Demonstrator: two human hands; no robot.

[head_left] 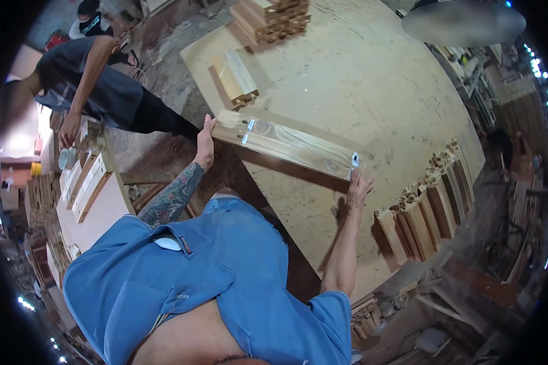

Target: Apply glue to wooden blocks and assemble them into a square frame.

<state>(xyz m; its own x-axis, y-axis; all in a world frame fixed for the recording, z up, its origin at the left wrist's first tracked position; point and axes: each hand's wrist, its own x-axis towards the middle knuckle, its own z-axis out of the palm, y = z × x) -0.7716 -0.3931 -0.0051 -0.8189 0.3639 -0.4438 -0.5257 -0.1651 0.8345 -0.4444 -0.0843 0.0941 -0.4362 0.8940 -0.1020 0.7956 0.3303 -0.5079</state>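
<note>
Between my two hands is a long piece of pale brown wood [298, 146], held over the worktable. It looks like boards lying side by side, with dark holes and small bright bluish-white patches near both ends. My left hand [206, 146] grips its left end, thumb pointing up. Around its right end my right hand [359, 187] is closed, with the fingers on the edge. The piece slants down toward the right. I cannot tell whether it rests on the table or hangs just above it.
Stacked wooden strips [268, 21] and a smaller bundle [234, 76] lie on the far left of the worktable [347, 79]. Several wood pieces [426, 213] line its right edge. At left, a co-worker [97, 85] holds a cup [67, 159] over a second table [100, 234] bearing wood strips [91, 188].
</note>
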